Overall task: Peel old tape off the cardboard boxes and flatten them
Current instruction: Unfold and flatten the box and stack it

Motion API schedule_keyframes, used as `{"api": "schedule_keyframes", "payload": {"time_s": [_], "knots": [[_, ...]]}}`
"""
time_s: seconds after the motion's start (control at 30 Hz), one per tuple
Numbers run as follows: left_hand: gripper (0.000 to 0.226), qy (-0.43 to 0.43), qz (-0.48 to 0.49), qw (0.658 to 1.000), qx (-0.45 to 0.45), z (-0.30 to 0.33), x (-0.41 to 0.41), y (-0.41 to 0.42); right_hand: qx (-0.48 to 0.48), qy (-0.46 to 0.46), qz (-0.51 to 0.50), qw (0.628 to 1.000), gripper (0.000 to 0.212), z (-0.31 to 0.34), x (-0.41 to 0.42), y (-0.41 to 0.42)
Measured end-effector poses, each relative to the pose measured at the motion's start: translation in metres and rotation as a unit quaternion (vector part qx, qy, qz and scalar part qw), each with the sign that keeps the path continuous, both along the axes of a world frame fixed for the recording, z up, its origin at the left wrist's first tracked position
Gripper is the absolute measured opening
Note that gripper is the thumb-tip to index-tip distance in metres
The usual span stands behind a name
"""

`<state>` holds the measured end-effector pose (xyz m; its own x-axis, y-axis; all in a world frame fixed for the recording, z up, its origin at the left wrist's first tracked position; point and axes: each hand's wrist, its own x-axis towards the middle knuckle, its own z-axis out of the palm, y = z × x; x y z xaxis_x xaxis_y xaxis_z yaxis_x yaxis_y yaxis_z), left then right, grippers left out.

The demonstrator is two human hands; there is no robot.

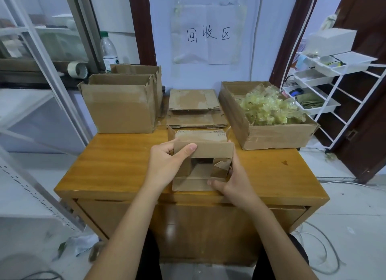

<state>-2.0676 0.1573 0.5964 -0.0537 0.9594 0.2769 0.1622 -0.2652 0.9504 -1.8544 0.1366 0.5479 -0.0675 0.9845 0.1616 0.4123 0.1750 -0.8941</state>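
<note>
While both hands work at the near middle of the wooden table [117, 164], a small cardboard box [203, 154] sits between them, its open end turned toward the camera. Left hand [167, 164]: fingers curled round the box's left wall, thumb [187, 149] pressed flat along the top flap — a firm hold. Right hand [236, 181]: grips the lower right corner, thumb on the bottom flap, fingers wrapped behind the right wall and mostly hidden. A torn, crumpled flap [221, 169] hangs inside the opening on the right side. Whether any tape remains on this box cannot be told.

Behind it, touching or nearly so, lies a stack of flattened boxes [194, 108]. Far left on the table stand two larger open boxes [123, 110], one behind the other. Far right, a shallow cardboard tray [271, 135] holds a heap of yellowish peeled tape [269, 108].

Off the table — a plastic bottle [108, 51] and a tape roll [77, 70] on a ledge at the left, a paper sign [208, 34] with handwritten characters on the wall, and a white wire rack [325, 85] with trays at the right.
</note>
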Motion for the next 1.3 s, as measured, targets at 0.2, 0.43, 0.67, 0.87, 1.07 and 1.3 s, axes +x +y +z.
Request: {"api": "schedule_keyframes", "payload": {"time_s": [0.2, 0.43, 0.67, 0.87, 1.07, 1.3], "knots": [[0.015, -0.003, 0.019, 1.0, 0.012, -0.011, 0.0, 0.002, 0.033, -0.045, -0.06, 0.997, 0.129, -0.002, -0.013, -0.004], [0.03, -0.029, 0.044, 0.998, 0.041, -0.012, 0.009, 0.001, 0.097, -0.07, -0.109, 0.987, 0.133, -0.002, -0.019, -0.014], [0.018, -0.029, 0.041, 0.998, 0.039, -0.013, 0.009, 0.001, 0.132, -0.058, -0.139, 0.98, 0.097, -0.002, -0.024, -0.018], [0.027, -0.03, 0.045, 0.998, 0.039, -0.012, 0.01, -0.001, 0.14, -0.038, -0.134, 0.98, 0.082, -0.007, -0.019, -0.014], [0.018, -0.03, 0.029, 0.998, 0.046, -0.011, 0.012, 0.0, 0.134, 0.0, -0.108, 0.985, 0.088, -0.003, -0.016, -0.02], [0.03, -0.042, 0.034, 0.997, 0.051, -0.013, 0.01, 0.0, 0.128, 0.047, -0.06, 0.989, 0.081, 0.002, -0.012, -0.028]]}}
